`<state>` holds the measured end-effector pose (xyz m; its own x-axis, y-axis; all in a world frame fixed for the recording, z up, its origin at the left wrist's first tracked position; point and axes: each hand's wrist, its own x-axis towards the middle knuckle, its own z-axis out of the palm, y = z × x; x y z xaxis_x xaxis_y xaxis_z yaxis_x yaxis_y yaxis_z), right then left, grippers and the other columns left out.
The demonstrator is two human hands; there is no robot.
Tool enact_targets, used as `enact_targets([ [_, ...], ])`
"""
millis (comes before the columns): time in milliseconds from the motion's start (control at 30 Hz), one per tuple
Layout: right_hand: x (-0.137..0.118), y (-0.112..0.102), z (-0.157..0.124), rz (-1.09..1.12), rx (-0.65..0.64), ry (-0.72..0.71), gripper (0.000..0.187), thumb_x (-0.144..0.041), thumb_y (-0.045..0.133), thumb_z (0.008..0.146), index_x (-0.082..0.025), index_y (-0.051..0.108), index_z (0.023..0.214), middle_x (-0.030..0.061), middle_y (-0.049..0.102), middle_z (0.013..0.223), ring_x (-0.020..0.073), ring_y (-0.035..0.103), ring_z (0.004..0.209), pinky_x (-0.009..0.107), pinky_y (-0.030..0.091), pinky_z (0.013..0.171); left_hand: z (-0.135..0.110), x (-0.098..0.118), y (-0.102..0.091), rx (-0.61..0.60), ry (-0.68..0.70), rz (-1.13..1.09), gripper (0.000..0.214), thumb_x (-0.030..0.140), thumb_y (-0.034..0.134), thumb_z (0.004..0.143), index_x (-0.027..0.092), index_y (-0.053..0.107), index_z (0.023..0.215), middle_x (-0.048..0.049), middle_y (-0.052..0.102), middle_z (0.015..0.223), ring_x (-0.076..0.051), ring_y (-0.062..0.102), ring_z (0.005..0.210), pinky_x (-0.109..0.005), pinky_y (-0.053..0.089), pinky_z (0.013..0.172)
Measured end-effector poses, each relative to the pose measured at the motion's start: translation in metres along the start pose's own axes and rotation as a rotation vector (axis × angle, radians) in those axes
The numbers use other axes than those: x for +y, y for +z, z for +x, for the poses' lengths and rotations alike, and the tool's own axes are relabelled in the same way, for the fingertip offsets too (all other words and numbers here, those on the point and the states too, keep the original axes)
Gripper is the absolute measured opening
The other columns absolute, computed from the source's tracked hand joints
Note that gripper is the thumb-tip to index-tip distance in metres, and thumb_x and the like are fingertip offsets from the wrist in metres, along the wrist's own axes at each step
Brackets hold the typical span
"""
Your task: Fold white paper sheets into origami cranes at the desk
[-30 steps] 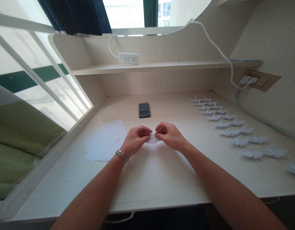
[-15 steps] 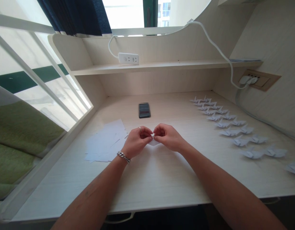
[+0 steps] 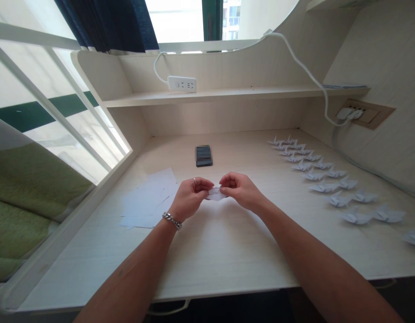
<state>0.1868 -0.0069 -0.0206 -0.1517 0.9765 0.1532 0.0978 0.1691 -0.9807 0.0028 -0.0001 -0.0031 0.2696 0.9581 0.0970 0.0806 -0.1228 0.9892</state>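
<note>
Right at the centre of the frame, both hands meet over the desk [image 3: 227,255]. The left hand [image 3: 190,198] is curled nearly closed, thumb and forefinger pinching the left end of a small folded paper [image 3: 216,194]. It has a ring [image 3: 194,180] on one finger and a chain bracelet [image 3: 172,220] on the wrist. The right hand [image 3: 240,190] is curled the same way, its fingertips gripping the right end of the same piece. The folded paper spans the narrow gap between the two hands, low over the desk. Whether its underside touches the wood cannot be told.

Just left of the left hand, a loose stack of flat sheets [image 3: 146,202] lies on the desk, its nearest corner close beside the knuckles. Above the hands, a dark flat object [image 3: 203,155] lies apart from them. On the right half, paper cranes [image 3: 328,179] run in two rows from mid-frame down to the right edge, well apart from the right hand, with bare wood between.

The desk's front edge crosses the lower part of the frame under both forearms, and a wide bare stretch lies between it and the hands. At the left, a raised side lip runs diagonally from the lower left up to the back corner. Behind, the back wall rises under a shelf [image 3: 227,94] that carries a white power strip [image 3: 182,84]. At the upper right, a white cable [image 3: 304,67] drops to a wall socket [image 3: 357,113].
</note>
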Motion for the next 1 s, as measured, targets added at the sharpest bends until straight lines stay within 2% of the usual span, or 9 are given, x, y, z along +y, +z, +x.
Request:
enact_targets([
  [300,-0.001,-0.001,0.001,-0.005,0.038,-0.03,0.017,-0.014,0.06,0.07,-0.017,0.061,0.086,0.0047,0.07,0.078,0.0185,0.066,0.073,0.031,0.051,0.068,0.001,-0.003,0.003,0.019,0.004,0.036,0.019,0.022,0.074,0.066,0.012,0.068,0.081,-0.0056,0.071,0.071,-0.015,0.066,0.064,-0.028,0.056,0.062],
  [400,-0.002,0.0,-0.001,-0.126,0.255,-0.151,0.013,-0.016,0.056,0.075,-0.018,0.065,0.084,0.0068,0.071,0.086,0.0201,0.067,0.082,0.035,0.052,0.079,0.002,-0.006,0.002,0.111,0.031,0.05,0.016,0.021,0.072,0.068,0.013,0.069,0.081,-0.0057,0.073,0.073,-0.017,0.068,0.067,-0.029,0.056,0.065],
  [467,-0.005,0.003,-0.004,-0.293,0.408,-0.247,0.013,-0.019,0.056,0.078,-0.019,0.068,0.084,0.0072,0.071,0.088,0.0204,0.065,0.082,0.035,0.051,0.08,0.002,-0.007,0.002,0.17,0.053,0.084,0.014,0.02,0.07,0.069,0.013,0.069,0.081,-0.0062,0.074,0.076,-0.018,0.07,0.072,-0.03,0.057,0.068],
  [500,-0.006,0.005,-0.005,-0.358,0.434,-0.283,0.014,-0.02,0.057,0.079,-0.019,0.069,0.084,0.0072,0.071,0.089,0.0204,0.064,0.081,0.035,0.051,0.079,0.002,-0.008,0.002,0.192,0.069,0.113,0.013,0.02,0.069,0.07,0.014,0.07,0.081,-0.0064,0.074,0.078,-0.019,0.07,0.073,-0.03,0.057,0.069],
  [567,-0.007,0.012,-0.007,-0.406,0.366,-0.283,0.015,-0.022,0.058,0.08,-0.02,0.072,0.085,0.0068,0.071,0.089,0.0196,0.063,0.077,0.034,0.051,0.076,0.001,-0.008,0.004,0.221,0.109,0.185,0.013,0.021,0.068,0.072,0.015,0.071,0.083,-0.0065,0.075,0.079,-0.019,0.07,0.075,-0.03,0.056,0.071],
  [633,-0.006,0.018,-0.006,-0.344,0.278,-0.195,0.017,-0.027,0.06,0.08,-0.021,0.074,0.089,0.0069,0.072,0.093,0.0199,0.064,0.078,0.034,0.051,0.076,-0.001,-0.008,0.006,0.223,0.152,0.242,0.014,0.023,0.068,0.074,0.015,0.072,0.085,-0.0069,0.075,0.083,-0.019,0.07,0.077,-0.029,0.056,0.073],
  [800,0.001,0.021,0.001,0.131,0.085,0.007,0.03,-0.044,0.062,0.08,-0.016,0.074,0.085,0.0078,0.073,0.089,0.0224,0.065,0.09,0.037,0.052,0.082,-0.007,-0.005,0.012,0.111,0.23,0.348,0.021,0.031,0.061,0.083,0.019,0.073,0.096,-0.007,0.075,0.093,-0.02,0.07,0.084,-0.03,0.054,0.078],
  [900,0.003,0.018,0.002,0.283,0.079,0.081,0.033,-0.043,0.074,0.07,-0.015,0.074,0.087,0.0073,0.072,0.084,0.0203,0.066,0.083,0.037,0.054,0.08,-0.007,-0.004,0.012,0.075,0.248,0.349,0.023,0.03,0.059,0.085,0.018,0.072,0.099,-0.0076,0.074,0.097,-0.019,0.069,0.086,-0.031,0.054,0.079],
  [1000,0.003,0.016,0.002,0.295,0.123,0.112,0.03,-0.035,0.081,0.061,-0.015,0.074,0.082,0.0054,0.072,0.08,0.0186,0.065,0.077,0.036,0.055,0.076,-0.005,-0.004,0.008,0.196,0.257,0.362,0.023,0.029,0.066,0.079,0.016,0.071,0.098,-0.0081,0.074,0.095,-0.019,0.068,0.081,-0.032,0.055,0.076],
])
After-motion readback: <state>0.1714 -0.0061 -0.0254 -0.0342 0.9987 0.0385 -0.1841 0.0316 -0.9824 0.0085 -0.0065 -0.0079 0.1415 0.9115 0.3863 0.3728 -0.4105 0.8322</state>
